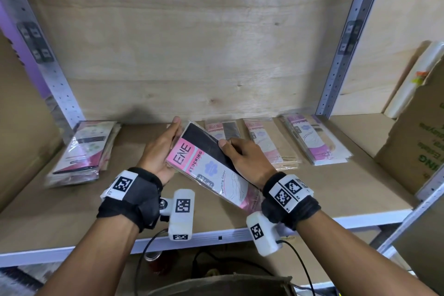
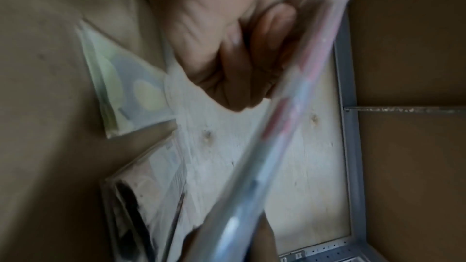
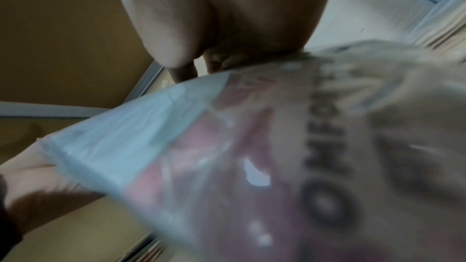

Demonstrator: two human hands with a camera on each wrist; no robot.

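A flat pink and white stocking packet (image 1: 201, 163), with a black stocking showing through its clear wrap, is held tilted above the shelf board (image 1: 72, 211). My left hand (image 1: 161, 151) holds its left edge, fingers reaching along the far corner. My right hand (image 1: 245, 158) pinches the right edge, with the thumb on the black part. The left wrist view shows the packet (image 2: 272, 146) edge-on and blurred beside my left hand (image 2: 227, 47). In the right wrist view the packet (image 3: 252, 166) fills the lower frame under my right hand (image 3: 227, 17).
A stack of similar packets (image 1: 84, 151) lies at the shelf's left. Three more piles (image 1: 223, 130) (image 1: 271, 146) (image 1: 314, 142) line the plywood back. A torn cardboard box (image 1: 413, 146) and a white roll (image 1: 413, 79) stand at the right. Metal uprights (image 1: 348, 38) frame the bay.
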